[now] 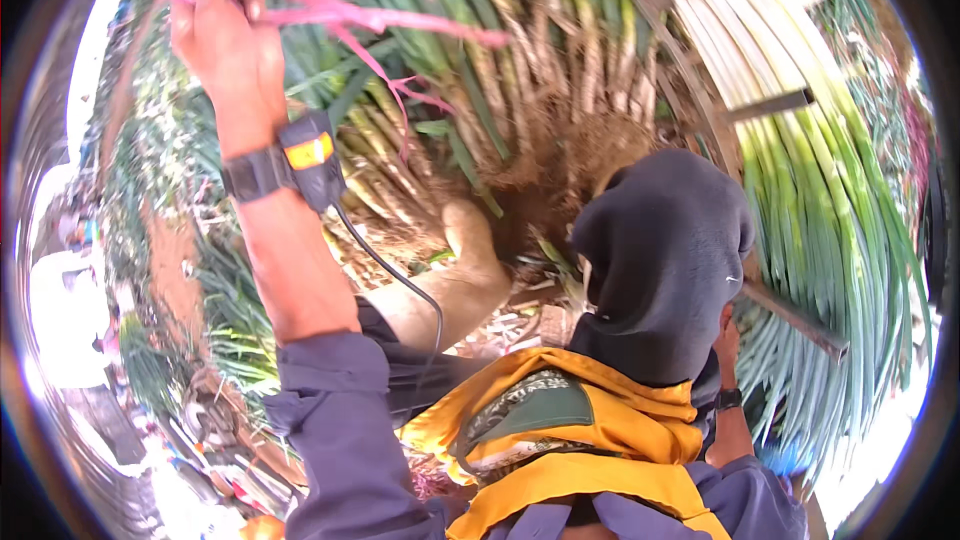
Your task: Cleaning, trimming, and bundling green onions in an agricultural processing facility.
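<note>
My left hand (pixel 222 20) is raised at the upper left, its fingers closed round pink plastic strips (pixel 375 18). The loose ends trail right over unsorted long green onions (pixel 560 50), whose roots are caked with soil. At the right, beside a black cloth-covered bulge (pixel 665 260), my right hand (pixel 727 342) shows only in part. It is nearest to a row of clean long green onions (pixel 800 155), with white stalks at the far end and green leaves toward me. Its fingers are mostly hidden, so their grip is unclear.
A frame with metal bars (pixel 770 105) holds the clean onions; another bar (pixel 800 320) juts across their leaves. My bent bare leg (pixel 440 305) is at the middle left. A cable (pixel 385 265) runs from the device (pixel 312 160) on my left wrist. More onion greens lie at left.
</note>
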Action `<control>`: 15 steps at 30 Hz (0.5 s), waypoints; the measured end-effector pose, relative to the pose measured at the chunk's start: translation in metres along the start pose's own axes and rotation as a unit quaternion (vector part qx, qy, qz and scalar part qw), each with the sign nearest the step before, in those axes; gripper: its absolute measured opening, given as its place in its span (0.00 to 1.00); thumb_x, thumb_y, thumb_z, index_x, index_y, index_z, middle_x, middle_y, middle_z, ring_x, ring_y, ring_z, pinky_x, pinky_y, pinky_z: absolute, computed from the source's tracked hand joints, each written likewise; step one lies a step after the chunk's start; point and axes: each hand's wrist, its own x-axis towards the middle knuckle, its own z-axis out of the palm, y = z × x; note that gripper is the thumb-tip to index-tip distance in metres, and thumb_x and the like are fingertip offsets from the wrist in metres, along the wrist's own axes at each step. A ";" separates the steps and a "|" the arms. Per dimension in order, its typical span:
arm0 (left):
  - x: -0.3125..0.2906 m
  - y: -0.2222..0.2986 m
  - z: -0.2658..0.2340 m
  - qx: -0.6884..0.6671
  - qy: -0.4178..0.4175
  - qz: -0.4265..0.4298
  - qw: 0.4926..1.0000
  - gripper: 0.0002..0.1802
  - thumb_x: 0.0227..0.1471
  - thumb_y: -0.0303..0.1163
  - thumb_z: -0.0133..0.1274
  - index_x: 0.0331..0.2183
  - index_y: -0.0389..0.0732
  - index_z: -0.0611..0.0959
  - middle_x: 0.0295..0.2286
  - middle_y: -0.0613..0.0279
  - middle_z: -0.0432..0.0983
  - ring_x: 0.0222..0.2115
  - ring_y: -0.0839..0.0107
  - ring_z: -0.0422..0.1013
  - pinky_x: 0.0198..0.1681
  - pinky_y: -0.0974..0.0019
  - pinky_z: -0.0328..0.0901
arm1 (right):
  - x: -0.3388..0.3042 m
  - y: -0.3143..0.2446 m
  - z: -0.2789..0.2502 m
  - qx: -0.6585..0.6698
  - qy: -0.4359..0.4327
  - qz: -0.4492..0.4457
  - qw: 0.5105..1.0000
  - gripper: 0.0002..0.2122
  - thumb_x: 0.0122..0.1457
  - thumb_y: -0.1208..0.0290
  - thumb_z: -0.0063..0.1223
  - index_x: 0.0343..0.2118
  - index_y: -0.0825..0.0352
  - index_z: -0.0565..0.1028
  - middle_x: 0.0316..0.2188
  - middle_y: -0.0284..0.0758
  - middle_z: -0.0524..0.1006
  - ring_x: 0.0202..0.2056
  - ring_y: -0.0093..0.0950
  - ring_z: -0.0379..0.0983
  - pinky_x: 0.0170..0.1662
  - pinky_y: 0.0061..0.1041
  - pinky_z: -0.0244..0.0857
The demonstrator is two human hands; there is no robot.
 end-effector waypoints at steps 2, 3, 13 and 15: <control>0.028 0.018 -0.026 -0.109 -0.020 0.020 0.994 0.12 0.67 0.36 0.48 0.40 0.36 0.79 0.27 0.69 0.72 0.19 0.83 0.59 0.18 0.77 0.54 | 0.029 -0.017 0.014 0.037 -0.027 0.032 0.998 0.21 0.69 0.54 0.40 0.38 0.72 0.74 0.24 0.47 0.76 0.27 0.43 0.74 0.32 0.42 0.67; 0.029 0.022 -0.046 -0.103 -0.013 -0.008 0.995 0.12 0.67 0.35 0.48 0.40 0.36 0.78 0.28 0.69 0.71 0.19 0.83 0.59 0.19 0.77 0.53 | 0.043 -0.026 0.023 0.060 -0.059 0.082 0.993 0.21 0.68 0.54 0.40 0.39 0.73 0.75 0.26 0.48 0.77 0.29 0.43 0.76 0.34 0.42 0.67; -0.008 0.051 -0.141 -0.173 0.013 -0.071 0.982 0.12 0.67 0.35 0.47 0.43 0.36 0.76 0.30 0.68 0.72 0.20 0.83 0.58 0.22 0.76 0.54 | 0.226 0.253 -0.134 0.055 -0.003 -0.230 0.972 0.17 0.65 0.62 0.49 0.46 0.72 0.76 0.39 0.43 0.80 0.41 0.39 0.78 0.47 0.40 0.69; -0.036 0.067 -0.236 -0.096 0.054 -0.039 0.993 0.12 0.67 0.36 0.48 0.42 0.37 0.78 0.29 0.70 0.71 0.19 0.83 0.57 0.20 0.77 0.51 | 0.307 0.239 -0.234 0.055 -0.035 -0.283 0.957 0.17 0.64 0.62 0.49 0.47 0.72 0.75 0.39 0.43 0.80 0.41 0.38 0.78 0.47 0.39 0.69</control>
